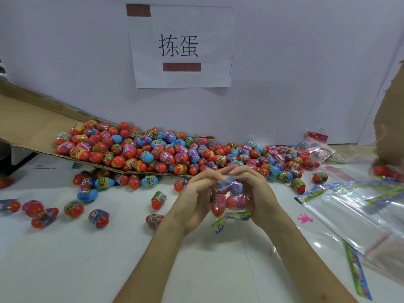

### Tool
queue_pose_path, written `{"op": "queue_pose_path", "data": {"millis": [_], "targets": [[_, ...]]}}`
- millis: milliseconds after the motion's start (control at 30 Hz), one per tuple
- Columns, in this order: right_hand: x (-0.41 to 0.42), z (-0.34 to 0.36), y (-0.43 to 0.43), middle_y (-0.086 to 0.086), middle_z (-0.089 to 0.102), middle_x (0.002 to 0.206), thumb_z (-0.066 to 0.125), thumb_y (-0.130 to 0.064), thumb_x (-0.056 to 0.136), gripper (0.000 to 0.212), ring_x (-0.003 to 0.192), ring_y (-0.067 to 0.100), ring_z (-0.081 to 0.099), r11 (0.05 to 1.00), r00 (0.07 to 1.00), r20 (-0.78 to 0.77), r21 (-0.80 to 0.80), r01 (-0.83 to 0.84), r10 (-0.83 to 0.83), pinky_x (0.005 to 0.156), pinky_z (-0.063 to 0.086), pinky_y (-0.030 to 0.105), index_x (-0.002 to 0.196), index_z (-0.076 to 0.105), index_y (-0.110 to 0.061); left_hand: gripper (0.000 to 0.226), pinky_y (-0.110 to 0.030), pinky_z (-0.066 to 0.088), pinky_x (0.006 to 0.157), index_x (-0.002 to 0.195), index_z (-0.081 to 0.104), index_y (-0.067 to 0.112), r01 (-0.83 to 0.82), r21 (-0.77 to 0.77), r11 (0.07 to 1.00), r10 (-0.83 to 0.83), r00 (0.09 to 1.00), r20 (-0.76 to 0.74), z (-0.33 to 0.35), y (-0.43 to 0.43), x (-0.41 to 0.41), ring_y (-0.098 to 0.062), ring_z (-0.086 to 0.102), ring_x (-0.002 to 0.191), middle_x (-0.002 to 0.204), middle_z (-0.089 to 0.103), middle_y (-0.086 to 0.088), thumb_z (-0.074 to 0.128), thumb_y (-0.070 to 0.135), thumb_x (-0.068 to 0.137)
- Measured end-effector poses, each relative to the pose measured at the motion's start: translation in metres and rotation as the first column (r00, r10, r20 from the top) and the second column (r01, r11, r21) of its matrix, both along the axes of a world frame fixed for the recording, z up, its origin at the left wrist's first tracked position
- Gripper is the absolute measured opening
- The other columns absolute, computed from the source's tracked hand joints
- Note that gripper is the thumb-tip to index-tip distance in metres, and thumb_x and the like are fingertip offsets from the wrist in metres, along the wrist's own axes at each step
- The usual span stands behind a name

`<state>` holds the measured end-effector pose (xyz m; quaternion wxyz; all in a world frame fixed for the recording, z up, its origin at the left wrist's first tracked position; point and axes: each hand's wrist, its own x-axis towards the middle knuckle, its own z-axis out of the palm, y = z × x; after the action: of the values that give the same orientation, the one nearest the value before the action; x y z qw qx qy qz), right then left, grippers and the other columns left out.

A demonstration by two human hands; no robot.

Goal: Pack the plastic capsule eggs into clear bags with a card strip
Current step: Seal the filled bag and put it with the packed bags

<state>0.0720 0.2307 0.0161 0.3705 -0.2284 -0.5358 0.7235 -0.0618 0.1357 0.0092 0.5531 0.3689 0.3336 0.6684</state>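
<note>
A clear bag [229, 199] holding several red, blue and pink capsule eggs hangs between my hands over the white table. My left hand [196, 200] and my right hand [255, 193] both pinch the bag's top edge, fingertips meeting above it. A colourful card strip [231, 217] sticks out bent at the bag's lower end. A big heap of capsule eggs [166, 149] lies behind my hands, partly on a flattened cardboard sheet [32, 125].
Loose eggs [98, 218] are scattered on the table at left and near my left wrist. A stack of clear bags with card strips [354, 206] lies at right. A brown cardboard box [389, 119] stands at the far right. A white wall with a paper sign [181, 47] closes the back.
</note>
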Motion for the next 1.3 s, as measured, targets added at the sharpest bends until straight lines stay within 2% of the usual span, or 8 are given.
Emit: {"op": "queue_pose_path", "data": {"millis": [233,367,500,733,933,1067,1200,1300], "targets": [[-0.001,-0.005,0.001,0.009,0.061,0.080,0.054,-0.018,0.083,0.024,0.068,0.020,0.064,0.977,0.992,-0.128,-0.209,-0.040,0.013,0.057,0.055,0.033,0.062,0.065,-0.018,0.028,-0.040,0.059,0.086,0.082,0.081,0.021,0.136,0.090,0.987,-0.136,0.991,-0.006,0.004,-0.004,0.002,-0.026,0.061,0.130,0.149,0.059,-0.001,0.059,0.005,0.089],[-0.001,-0.005,-0.001,0.007,0.057,0.072,0.050,-0.011,0.070,0.017,0.062,0.016,0.060,0.970,0.983,-0.181,-0.233,-0.068,0.025,0.052,0.054,0.031,0.057,0.058,-0.016,0.027,-0.050,0.052,0.097,0.074,0.079,0.016,0.187,0.144,0.972,-0.190,0.982,0.007,0.006,-0.005,0.004,-0.033,0.051,0.142,0.156,0.052,-0.007,0.055,0.007,0.082],[-0.002,-0.005,-0.004,0.007,0.048,0.067,0.045,-0.008,0.075,0.025,0.062,0.017,0.053,0.959,0.962,-0.272,-0.264,-0.103,0.029,0.051,0.050,0.027,0.053,0.052,-0.016,0.026,-0.050,0.055,0.096,0.070,0.077,0.014,0.221,0.151,0.963,-0.223,0.975,0.000,0.006,-0.005,0.006,-0.037,0.048,0.143,0.156,0.051,-0.006,0.054,0.009,0.080],[0.000,-0.006,-0.004,0.004,0.053,0.067,0.049,-0.009,0.079,0.023,0.058,0.014,0.058,0.950,0.958,-0.286,-0.302,-0.079,-0.011,0.050,0.055,0.030,0.058,0.055,-0.016,0.038,-0.045,0.057,0.093,0.065,0.074,0.012,0.230,0.160,0.960,-0.231,0.973,-0.013,0.006,-0.005,0.006,-0.033,0.051,0.141,0.155,0.053,-0.004,0.041,0.003,0.083],[0.001,-0.006,-0.004,0.004,0.051,0.068,0.048,-0.011,0.083,0.032,0.062,0.015,0.060,0.954,0.949,-0.313,-0.273,-0.124,0.033,0.053,0.053,0.027,0.052,0.051,-0.018,0.025,-0.040,0.059,0.089,0.064,0.075,0.012,0.246,0.163,0.955,-0.245,0.969,-0.028,0.007,-0.006,0.007,-0.026,0.056,0.137,0.149,0.060,0.001,0.053,0.012,0.077],[0.001,-0.011,-0.002,0.004,0.044,0.075,0.042,-0.004,0.081,0.023,0.068,0.016,0.050,0.930,0.936,-0.352,-0.341,-0.141,0.013,0.065,0.048,0.030,0.060,0.040,-0.016,0.028,-0.047,0.057,0.096,0.057,0.072,0.012,0.191,0.153,0.970,-0.179,0.980,-0.093,0.003,-0.002,0.010,-0.023,0.056,0.137,0.148,0.060,-0.001,0.050,0.007,0.073],[-0.001,-0.015,-0.001,0.004,0.044,0.078,0.037,-0.001,0.081,0.032,0.071,0.016,0.044,0.914,0.930,-0.367,-0.385,-0.126,-0.026,0.073,0.039,0.032,0.054,0.042,-0.017,0.034,-0.038,0.059,0.083,0.051,0.064,0.011,0.130,0.131,0.983,-0.123,0.991,-0.061,0.001,-0.001,0.014,-0.028,0.053,0.139,0.147,0.061,-0.006,0.039,0.004,0.073],[-0.002,-0.017,0.000,0.005,0.044,0.078,0.040,-0.002,0.076,0.020,0.070,0.017,0.045,0.904,0.930,-0.365,-0.410,-0.121,-0.041,0.072,0.039,0.032,0.061,0.041,-0.016,0.027,-0.034,0.059,0.075,0.049,0.058,0.012,0.099,0.086,0.991,-0.098,0.995,-0.015,0.001,-0.001,0.016,-0.028,0.059,0.131,0.146,0.062,-0.006,0.047,0.016,0.074]]}}
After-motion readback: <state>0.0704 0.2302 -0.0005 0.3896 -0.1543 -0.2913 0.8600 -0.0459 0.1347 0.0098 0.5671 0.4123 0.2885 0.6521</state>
